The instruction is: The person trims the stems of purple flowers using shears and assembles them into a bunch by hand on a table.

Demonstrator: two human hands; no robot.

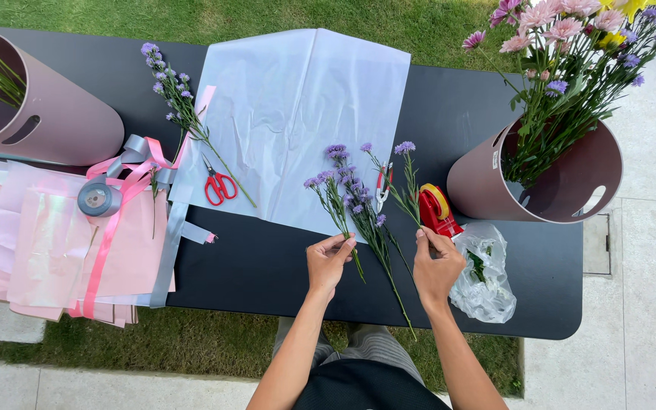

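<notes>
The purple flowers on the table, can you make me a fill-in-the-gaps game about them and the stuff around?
1. The left hand and right hand each pinch a stem of ____ flowers.
2. The scissors lying on the white paper have ____ handles.
3. The bucket on the right holds a bunch of ____.
4. The table top is ____.

Missing words: purple; red; flowers; black

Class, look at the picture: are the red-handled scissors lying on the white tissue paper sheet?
Yes, the red-handled scissors lie on the lower left part of the white tissue paper sheet, apart from both hands.
</notes>
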